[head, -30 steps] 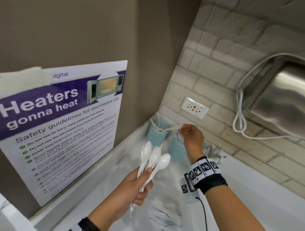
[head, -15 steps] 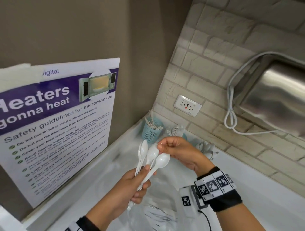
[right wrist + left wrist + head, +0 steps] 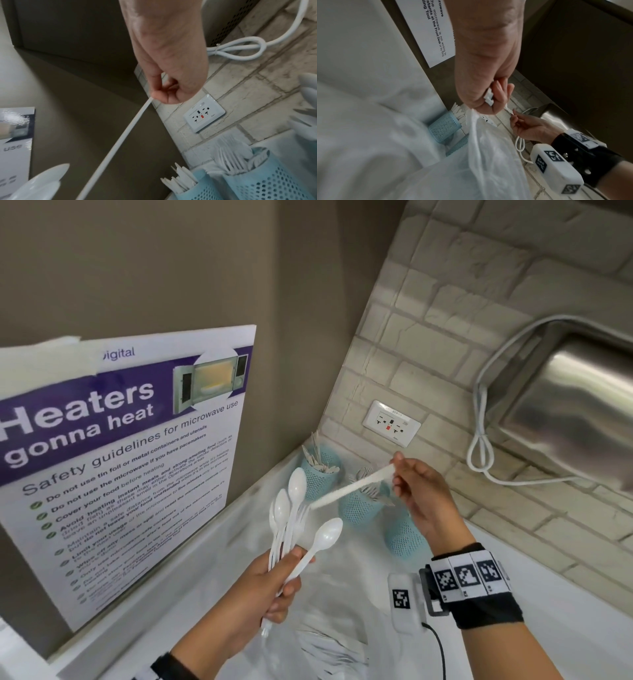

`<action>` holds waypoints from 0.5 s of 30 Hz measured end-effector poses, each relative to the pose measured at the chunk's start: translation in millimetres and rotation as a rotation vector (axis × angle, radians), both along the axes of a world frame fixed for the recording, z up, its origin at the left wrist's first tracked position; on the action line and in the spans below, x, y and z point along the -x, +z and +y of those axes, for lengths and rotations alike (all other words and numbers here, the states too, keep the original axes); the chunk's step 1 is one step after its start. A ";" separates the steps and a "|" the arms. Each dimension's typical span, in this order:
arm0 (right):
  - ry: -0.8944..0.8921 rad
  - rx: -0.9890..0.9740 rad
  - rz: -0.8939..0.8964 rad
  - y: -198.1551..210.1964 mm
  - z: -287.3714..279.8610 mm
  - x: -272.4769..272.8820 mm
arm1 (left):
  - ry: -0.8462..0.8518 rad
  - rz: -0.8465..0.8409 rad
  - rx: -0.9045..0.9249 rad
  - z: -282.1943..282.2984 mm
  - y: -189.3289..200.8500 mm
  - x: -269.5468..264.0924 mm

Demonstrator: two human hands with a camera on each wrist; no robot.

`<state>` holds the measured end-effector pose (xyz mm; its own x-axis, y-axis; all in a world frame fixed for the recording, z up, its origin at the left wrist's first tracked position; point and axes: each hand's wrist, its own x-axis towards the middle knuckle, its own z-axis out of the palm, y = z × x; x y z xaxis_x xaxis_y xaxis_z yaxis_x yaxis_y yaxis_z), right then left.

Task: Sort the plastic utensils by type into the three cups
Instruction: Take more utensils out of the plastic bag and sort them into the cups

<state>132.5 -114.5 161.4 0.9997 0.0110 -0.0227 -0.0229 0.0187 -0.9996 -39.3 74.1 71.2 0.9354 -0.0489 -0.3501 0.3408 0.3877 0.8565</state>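
Note:
My left hand point(image 3: 274, 587) grips a bunch of white plastic spoons point(image 3: 294, 491) by their handles, bowls up; in the left wrist view the left hand point(image 3: 488, 88) also holds a clear plastic bag point(image 3: 488, 155). My right hand point(image 3: 397, 470) pinches the end of a long white utensil point(image 3: 349, 487) that slants down to the bunch; its type is blurred. Three blue mesh cups stand in the corner: the far cup point(image 3: 318, 477) holds knives, the middle cup point(image 3: 359, 508) holds forks, and the near cup point(image 3: 404, 537) is partly hidden behind my right hand. The right wrist view shows the knives cup point(image 3: 202, 192) and the forks cup point(image 3: 267, 180).
A microwave safety poster point(image 3: 120, 457) leans on the left wall. A wall socket point(image 3: 390, 422), a looped white cable point(image 3: 479, 446) and a steel appliance point(image 3: 575, 405) are on the brick wall at the right. The white counter point(image 3: 548, 594) runs below.
My right hand left the cups, came back to the bunch, pinched one utensil and drew it up and to the right. One spoon has splayed out to the right.

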 end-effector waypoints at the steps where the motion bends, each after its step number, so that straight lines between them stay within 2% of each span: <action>1: -0.064 -0.028 -0.032 0.6 -2.9 -3.4 | 0.006 0.003 -0.007 -0.1 -0.7 -0.2; 5: -0.257 -0.078 -0.112 -9.6 -2.8 -20.6 | 0.005 0.007 -0.019 -2.6 -1.5 -0.3; 8: -0.300 0.029 -0.117 -26.4 8.1 -35.1 | 0.002 0.016 -0.012 -4.4 -0.4 -0.4; 11: -0.306 0.197 -0.104 -39.8 21.4 -45.6 | 0.000 0.026 -0.014 -4.8 -0.1 -0.3; 15: -0.199 0.272 -0.076 -52.3 35.9 -47.2 | -0.007 0.025 -0.004 -3.8 -1.2 1.4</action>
<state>179.7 -78.6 109.1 0.9805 -0.1807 0.0765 0.0289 -0.2526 -0.9671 -40.8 70.3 70.0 0.9261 -0.0537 -0.3734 0.3646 0.3816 0.8494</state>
